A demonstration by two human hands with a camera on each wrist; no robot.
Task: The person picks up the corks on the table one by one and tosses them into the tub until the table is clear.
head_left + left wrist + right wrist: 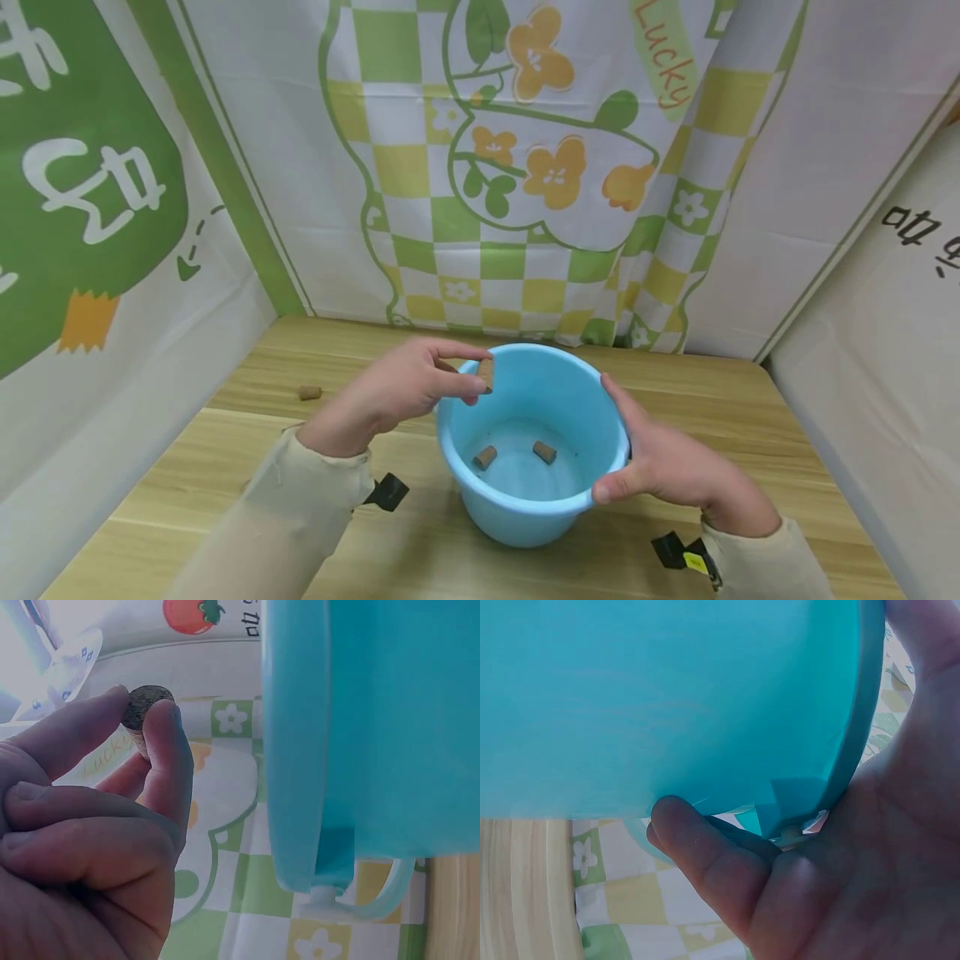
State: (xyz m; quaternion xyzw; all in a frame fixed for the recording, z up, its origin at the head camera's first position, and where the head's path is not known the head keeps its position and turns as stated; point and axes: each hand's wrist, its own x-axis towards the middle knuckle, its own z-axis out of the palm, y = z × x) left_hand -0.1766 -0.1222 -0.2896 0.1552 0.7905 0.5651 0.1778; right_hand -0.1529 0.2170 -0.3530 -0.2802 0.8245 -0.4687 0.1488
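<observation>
My left hand (408, 383) pinches a brown cork (486, 376) between thumb and fingertips, above the left rim of a light blue bucket (536, 504). The left wrist view shows the cork's speckled round end (148, 701) between the fingertips. Inside the bucket two more corks lie on the bottom, a left one (485, 457) and a right one (544, 452). My right hand (660, 454) holds the bucket's right side, its thumb at the rim. In the right wrist view, fingers (712, 862) curl against the outer wall.
Another cork (309, 392) lies on the wooden table (720, 417), left of the bucket and beyond my left forearm. A checked, flower-printed cloth (487, 258) hangs behind the table. Printed white panels stand along both sides. The bucket has a handle (375, 904).
</observation>
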